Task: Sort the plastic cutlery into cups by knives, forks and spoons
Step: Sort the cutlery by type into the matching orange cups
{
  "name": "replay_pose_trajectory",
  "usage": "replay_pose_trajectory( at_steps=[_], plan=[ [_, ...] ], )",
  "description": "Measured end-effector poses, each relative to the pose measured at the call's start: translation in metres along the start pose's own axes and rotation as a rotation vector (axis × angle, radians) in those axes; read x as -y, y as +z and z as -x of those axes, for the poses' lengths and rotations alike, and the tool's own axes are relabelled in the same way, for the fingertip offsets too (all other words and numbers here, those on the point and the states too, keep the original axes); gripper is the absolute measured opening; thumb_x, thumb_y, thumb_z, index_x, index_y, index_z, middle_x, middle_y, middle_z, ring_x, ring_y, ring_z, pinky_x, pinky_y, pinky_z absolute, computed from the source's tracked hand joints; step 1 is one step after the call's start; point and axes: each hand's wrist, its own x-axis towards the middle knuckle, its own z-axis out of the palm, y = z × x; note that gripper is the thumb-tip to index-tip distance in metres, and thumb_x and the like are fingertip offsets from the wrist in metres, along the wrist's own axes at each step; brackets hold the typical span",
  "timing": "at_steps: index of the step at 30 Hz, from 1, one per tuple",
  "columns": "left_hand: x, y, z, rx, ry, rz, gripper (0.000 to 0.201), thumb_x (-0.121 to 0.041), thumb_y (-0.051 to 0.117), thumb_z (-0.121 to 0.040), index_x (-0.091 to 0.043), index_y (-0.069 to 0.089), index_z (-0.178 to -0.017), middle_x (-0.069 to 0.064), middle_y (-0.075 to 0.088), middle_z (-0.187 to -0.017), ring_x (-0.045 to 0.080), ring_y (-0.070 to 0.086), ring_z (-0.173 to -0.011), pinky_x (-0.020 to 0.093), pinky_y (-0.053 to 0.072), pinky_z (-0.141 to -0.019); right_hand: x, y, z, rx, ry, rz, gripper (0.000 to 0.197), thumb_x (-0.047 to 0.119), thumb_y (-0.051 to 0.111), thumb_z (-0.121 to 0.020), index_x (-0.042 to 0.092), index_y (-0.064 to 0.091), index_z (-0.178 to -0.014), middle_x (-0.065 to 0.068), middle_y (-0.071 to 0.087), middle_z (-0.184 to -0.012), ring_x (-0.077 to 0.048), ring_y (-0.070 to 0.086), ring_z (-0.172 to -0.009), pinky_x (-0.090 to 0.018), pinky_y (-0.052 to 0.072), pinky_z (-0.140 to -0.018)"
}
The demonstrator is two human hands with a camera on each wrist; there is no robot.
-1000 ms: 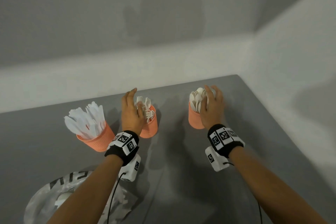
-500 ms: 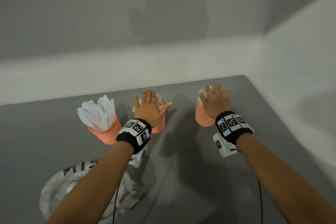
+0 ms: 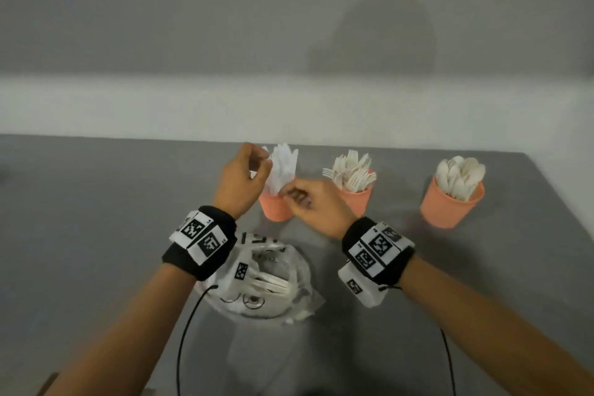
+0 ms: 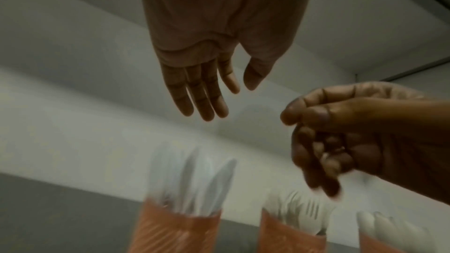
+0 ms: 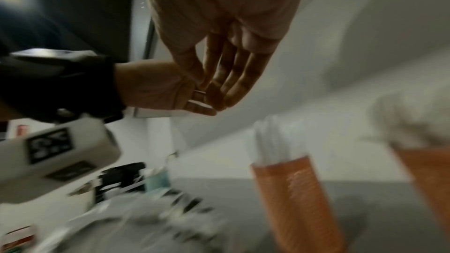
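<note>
Three orange cups stand in a row on the grey table [image 3: 96, 235]. The left cup [image 3: 274, 207] holds white knives [image 3: 284, 167], the middle cup [image 3: 358, 199] holds forks [image 3: 352, 170], and the right cup [image 3: 450, 207] holds spoons [image 3: 459, 175]. My left hand [image 3: 244, 180] hovers at the left side of the knives with relaxed, empty fingers [image 4: 207, 99]. My right hand [image 3: 308, 202] is in front of the knives cup with fingers loosely curled [image 4: 321, 141]; nothing shows in it.
A crumpled clear plastic bag [image 3: 266, 280] with a few white cutlery pieces lies close in front of the cups, between my wrists. The wall runs right behind the cups. The table's right edge passes just beyond the spoons cup.
Both hands have left the forks and spoons cups and moved left to the knives cup. My head has turned, so the cups now sit further right in view.
</note>
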Motion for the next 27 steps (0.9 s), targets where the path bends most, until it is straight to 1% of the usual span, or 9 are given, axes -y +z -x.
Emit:
replay_pose_trajectory(
  at_steps=[2,4,7,9,11,16,21,24,27],
  plan=[
    [0.023,-0.016,0.017,0.019,-0.070,-0.043,0.007,-0.009,0.056,-0.089,-0.012,0.052,-0.083,-0.012,0.056,-0.075,0.008,0.055,-0.071,0.007,0.041,-0.063,0.010,0.039,0.008,0.261,0.059,0.025,0.015,0.009,0.061,-0.085,0.003,0.069,-0.097,-0.013,0.070,-0.086,-0.016,0.060,-0.070,-0.026,0.048,-0.070],
    [0.044,-0.026,0.036,0.072,-0.136,-0.132,0.017,-0.013,0.058,-0.087,-0.010,0.054,-0.071,0.000,0.061,-0.074,0.018,0.057,-0.072,0.014,0.044,-0.066,0.011,0.072,0.017,0.484,0.148,0.186,0.022,0.018,0.060,-0.087,0.006,0.066,-0.104,-0.013,0.069,-0.099,-0.017,0.061,-0.084,-0.027,0.047,-0.077],
    [0.075,-0.033,0.065,0.208,-0.233,-0.336,0.025,-0.020,0.062,-0.085,-0.010,0.061,-0.062,0.014,0.063,-0.103,0.026,0.058,-0.098,0.029,0.041,-0.084,0.003,0.102,0.030,0.628,0.215,0.596,0.034,0.033,0.056,-0.089,0.012,0.060,-0.115,-0.010,0.062,-0.119,-0.028,0.056,-0.112,-0.036,0.040,-0.096],
    [0.093,-0.034,0.082,0.326,-0.316,-0.438,0.020,-0.026,0.066,-0.083,-0.020,0.065,-0.064,0.011,0.053,-0.127,0.025,0.045,-0.122,0.031,0.034,-0.099,-0.006,0.115,0.036,0.644,0.260,0.650,0.036,0.033,0.057,-0.087,0.009,0.057,-0.114,-0.013,0.060,-0.120,-0.029,0.054,-0.115,-0.038,0.038,-0.099],
    [0.104,-0.034,0.094,0.423,-0.408,-0.494,0.007,-0.031,0.067,-0.080,-0.027,0.070,-0.085,0.011,0.043,-0.137,0.027,0.034,-0.133,0.036,0.028,-0.109,-0.017,0.127,0.039,0.661,0.301,0.664,0.049,0.030,0.061,-0.084,0.005,0.047,-0.125,-0.016,0.051,-0.130,-0.032,0.046,-0.123,-0.040,0.036,-0.104],
    [0.115,-0.033,0.106,0.518,-0.530,-0.358,0.046,-0.003,0.063,-0.078,-0.018,0.058,-0.121,0.014,0.051,-0.128,0.028,0.052,-0.115,0.027,0.039,-0.096,-0.026,0.147,0.044,0.602,0.347,0.801,0.081,0.028,0.066,-0.082,0.005,0.020,-0.143,-0.017,0.028,-0.147,-0.033,0.032,-0.134,-0.048,0.033,-0.108],
    [0.116,-0.040,0.106,0.602,-0.506,-0.319,0.060,0.008,0.055,-0.075,-0.014,0.048,-0.131,0.010,0.052,-0.132,0.024,0.055,-0.114,0.020,0.042,-0.082,-0.033,0.158,0.038,0.518,0.358,0.782,0.063,0.024,0.063,-0.083,0.002,0.035,-0.135,-0.017,0.044,-0.139,-0.031,0.044,-0.127,-0.041,0.040,-0.104],
    [0.113,-0.047,0.104,0.617,-0.487,-0.296,0.064,0.007,0.061,-0.074,-0.015,0.047,-0.132,0.008,0.051,-0.133,0.024,0.052,-0.118,0.025,0.044,-0.092,-0.035,0.159,0.038,0.473,0.418,0.598,0.046,0.031,0.060,-0.086,0.006,0.052,-0.125,-0.014,0.057,-0.126,-0.030,0.054,-0.116,-0.038,0.046,-0.098],
    [0.108,-0.052,0.099,0.607,-0.450,-0.294,0.060,0.005,0.059,-0.075,-0.016,0.049,-0.130,0.007,0.055,-0.126,0.023,0.055,-0.113,0.026,0.044,-0.094,-0.035,0.154,0.035,0.422,0.465,0.421,0.049,0.044,0.056,-0.086,0.017,0.054,-0.127,-0.008,0.060,-0.123,-0.027,0.056,-0.115,-0.037,0.045,-0.098]
  ],
)
